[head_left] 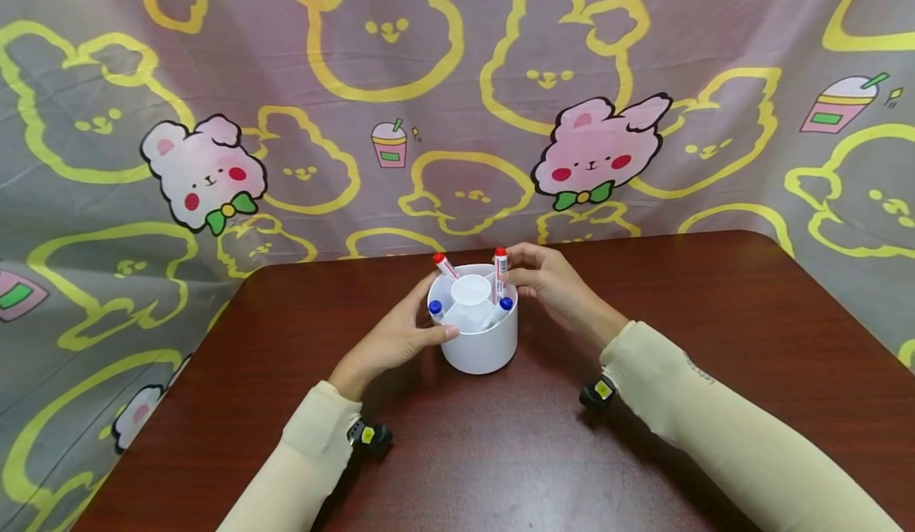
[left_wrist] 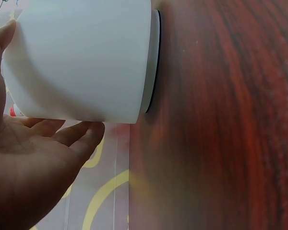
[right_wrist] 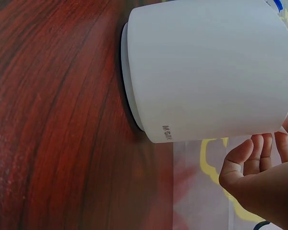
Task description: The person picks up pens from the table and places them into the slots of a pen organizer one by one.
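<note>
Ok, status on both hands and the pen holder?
Left hand steadies white pen holder. Right hand pinches upright red-capped marker in it. Nothing in the way.

A dark reddish-brown wooden table (head_left: 643,452) with rounded far corners carried everything, its grain running in long streaks that showed plainly in both wrist views. Directly on it, near the middle and toward twelve o'clock, stood a white round holder (head_left: 480,345), upright on a slightly narrower base ring. The person's two forearms in cream sleeves lay over the near part of the table, one at about seven o'clock of the holder, the other at about four o'clock.
</note>
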`<state>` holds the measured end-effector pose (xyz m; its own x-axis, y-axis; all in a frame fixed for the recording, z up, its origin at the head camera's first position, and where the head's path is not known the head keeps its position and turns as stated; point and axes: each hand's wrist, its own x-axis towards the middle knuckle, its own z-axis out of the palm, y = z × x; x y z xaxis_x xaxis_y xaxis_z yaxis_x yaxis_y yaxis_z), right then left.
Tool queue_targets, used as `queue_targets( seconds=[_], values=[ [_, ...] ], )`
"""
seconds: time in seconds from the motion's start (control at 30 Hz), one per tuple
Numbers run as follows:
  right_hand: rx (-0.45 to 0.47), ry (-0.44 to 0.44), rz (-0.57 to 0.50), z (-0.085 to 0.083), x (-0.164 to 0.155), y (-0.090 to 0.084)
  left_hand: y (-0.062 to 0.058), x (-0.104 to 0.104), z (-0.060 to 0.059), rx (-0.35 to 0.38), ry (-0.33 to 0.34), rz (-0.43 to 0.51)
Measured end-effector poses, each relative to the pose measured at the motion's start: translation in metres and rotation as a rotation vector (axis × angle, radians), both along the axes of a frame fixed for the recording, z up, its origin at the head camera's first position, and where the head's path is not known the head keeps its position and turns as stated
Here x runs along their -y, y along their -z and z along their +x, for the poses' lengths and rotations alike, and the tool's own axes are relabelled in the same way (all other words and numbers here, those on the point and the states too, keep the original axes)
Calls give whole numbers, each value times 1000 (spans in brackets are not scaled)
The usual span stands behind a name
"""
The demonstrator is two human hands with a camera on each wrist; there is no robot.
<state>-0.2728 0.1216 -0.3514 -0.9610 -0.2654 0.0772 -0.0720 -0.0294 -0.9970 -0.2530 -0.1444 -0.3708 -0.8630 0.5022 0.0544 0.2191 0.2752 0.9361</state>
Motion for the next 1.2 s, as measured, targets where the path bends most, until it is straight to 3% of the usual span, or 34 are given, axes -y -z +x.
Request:
queue_targets(
  seconds=[0.9, 1.03, 1.2],
  values=[
    [3, 31, 58, 4, -13, 0, -3, -1, 3, 12, 1, 11],
    [2, 78, 136, 11, -24, -5, -3, 1, 4, 2, 23, 25],
    [-24, 139, 342, 27, -51, -12, -1, 11, 5, -36, 63, 30]
  ],
)
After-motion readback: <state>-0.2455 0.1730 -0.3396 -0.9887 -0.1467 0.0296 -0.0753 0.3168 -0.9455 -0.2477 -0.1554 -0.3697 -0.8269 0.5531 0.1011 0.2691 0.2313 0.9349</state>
